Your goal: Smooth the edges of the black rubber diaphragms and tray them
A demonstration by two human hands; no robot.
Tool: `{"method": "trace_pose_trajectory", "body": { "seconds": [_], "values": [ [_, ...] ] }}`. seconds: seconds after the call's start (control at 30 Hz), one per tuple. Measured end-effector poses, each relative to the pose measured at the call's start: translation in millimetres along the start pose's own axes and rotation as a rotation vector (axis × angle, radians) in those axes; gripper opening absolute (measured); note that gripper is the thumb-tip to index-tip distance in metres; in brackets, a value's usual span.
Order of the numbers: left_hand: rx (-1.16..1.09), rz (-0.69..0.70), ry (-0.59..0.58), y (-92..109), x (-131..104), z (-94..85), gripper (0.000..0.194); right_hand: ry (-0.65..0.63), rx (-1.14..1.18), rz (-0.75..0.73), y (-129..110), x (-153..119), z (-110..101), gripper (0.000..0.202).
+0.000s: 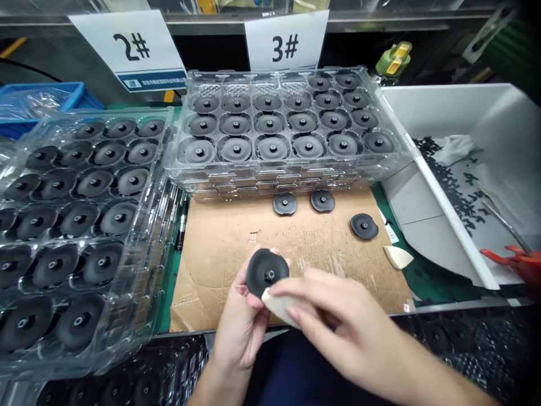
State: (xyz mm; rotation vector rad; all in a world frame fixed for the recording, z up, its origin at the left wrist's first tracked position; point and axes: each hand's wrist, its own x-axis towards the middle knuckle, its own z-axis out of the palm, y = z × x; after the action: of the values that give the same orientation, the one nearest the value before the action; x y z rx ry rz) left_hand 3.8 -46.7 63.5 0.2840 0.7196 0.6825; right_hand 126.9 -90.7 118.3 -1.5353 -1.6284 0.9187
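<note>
Over the front of the cardboard sheet [220, 242], my left hand [243, 316] holds a round black part [264, 270] by its rim, its small raised hub facing up. Pinched in my right hand [338, 316] is a pale, pointed pad [281, 307], its tip touching the lower edge of the black part near the hub. Farther back on the cardboard lie two similar black discs [284, 203] [323, 201], and a third disc [364, 226] lies at the right. Another cream pad [398, 257] rests by the cardboard's right edge.
Clear trays [279, 169] of black discs are stacked behind the cardboard, and more trays [139, 254] stand at the left. At the right, a white bin [448, 225] holds small black scraps. Orange-handled pliers [515, 256] lean there. A green bottle [393, 61] stands behind.
</note>
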Motion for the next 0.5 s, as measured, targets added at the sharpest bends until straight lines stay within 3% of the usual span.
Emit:
{"method": "trace_pose_trajectory", "body": {
  "seconds": [0.13,0.3,0.37,0.5],
  "values": [
    [-0.002,-0.072,0.021,-1.5,-2.5,1.6,0.040,0.257,-0.112,-0.062,-2.4,12.0,5.4,0.030],
    [-0.019,-0.099,-0.018,6.1,-8.2,-2.9,0.046,-0.050,-0.032,-0.031,-5.4,-4.7,-5.9,0.029],
    [-0.018,-0.146,-0.038,8.0,-10.7,-0.2,0.046,-0.045,-0.124,0.010,-7.9,-17.3,-15.1,0.029],
    [-0.047,-0.200,-0.053,9.8,-15.1,15.3,0.038,0.044,-0.334,-0.060,-15.4,-33.8,-24.5,0.027]
  ]
}}
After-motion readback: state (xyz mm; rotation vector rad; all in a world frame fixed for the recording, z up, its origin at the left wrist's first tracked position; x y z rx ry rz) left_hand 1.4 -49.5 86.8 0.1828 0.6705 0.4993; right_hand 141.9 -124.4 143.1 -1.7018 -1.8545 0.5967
